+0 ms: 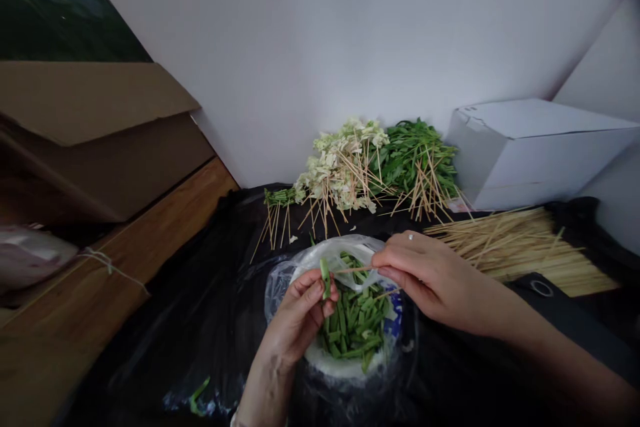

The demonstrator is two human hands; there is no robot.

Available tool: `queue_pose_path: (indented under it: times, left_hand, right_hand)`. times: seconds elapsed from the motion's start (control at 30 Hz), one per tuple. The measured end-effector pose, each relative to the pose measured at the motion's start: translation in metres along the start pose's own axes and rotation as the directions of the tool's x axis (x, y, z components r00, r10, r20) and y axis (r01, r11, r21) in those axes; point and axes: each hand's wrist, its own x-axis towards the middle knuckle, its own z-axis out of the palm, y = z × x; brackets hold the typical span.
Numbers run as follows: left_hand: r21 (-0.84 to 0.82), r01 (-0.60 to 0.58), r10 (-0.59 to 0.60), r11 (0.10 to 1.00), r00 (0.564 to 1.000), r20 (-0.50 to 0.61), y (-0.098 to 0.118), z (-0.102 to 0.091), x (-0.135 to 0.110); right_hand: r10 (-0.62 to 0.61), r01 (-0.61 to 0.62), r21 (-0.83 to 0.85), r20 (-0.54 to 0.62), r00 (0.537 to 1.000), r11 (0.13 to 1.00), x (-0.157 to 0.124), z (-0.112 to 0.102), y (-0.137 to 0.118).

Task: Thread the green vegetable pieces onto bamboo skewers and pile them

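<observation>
My left hand (pixel 300 313) pinches a short green bean piece (pixel 325 278) upright above a bowl. My right hand (pixel 435 280), a ring on one finger, is closed on a thin bamboo skewer (pixel 354 269) whose tip points left at the bean piece. Below both hands sits a white bowl (pixel 333 361) lined with clear plastic and filled with several cut green bean pieces (pixel 356 323).
Skewered pale cabbage (pixel 343 170), skewered leafy greens (pixel 417 160) and a few skewered beans (pixel 280 199) lie against the wall. A pile of bare skewers (pixel 520 247) lies to the right, by a white box (pixel 535 150). Black plastic sheet (pixel 210 307) covers the surface; cardboard (pixel 95 127) stands left.
</observation>
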Motion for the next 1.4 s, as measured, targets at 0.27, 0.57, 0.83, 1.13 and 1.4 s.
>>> queue_pose_path:
  times: [0.27, 0.57, 0.83, 1.13, 1.4]
  left_hand:
    - [-0.212, -0.044, 0.039, 0.976, 0.999, -0.026, -0.002, 0.001, 0.005]
    - [-0.246, -0.044, 0.034, 0.968, 0.998, -0.045, -0.001, 0.003, 0.005]
    - [-0.248, -0.052, 0.038, 0.967, 0.997, -0.060, -0.003, 0.003, 0.008]
    - [-0.252, -0.061, 0.036, 0.966, 0.994, -0.104, -0.004, 0.003, 0.007]
    - [-0.225, -0.053, 0.028, 0.973, 0.994, -0.109, -0.006, 0.003, 0.008]
  right_hand:
    - [-0.091, 0.067, -0.298, -0.065, 0.994, 0.952, -0.003, 0.024, 0.007]
    - [-0.132, 0.089, -0.383, -0.086, 0.988, 0.919, -0.003, 0.031, 0.008]
    - [-0.139, 0.095, -0.381, -0.090, 0.986, 0.920, -0.003, 0.035, 0.008]
    - [-0.132, 0.093, -0.399, -0.072, 0.989, 0.912, -0.004, 0.035, 0.007]
    - [-0.151, 0.104, -0.436, -0.074, 0.986, 0.894, -0.004, 0.039, 0.006]
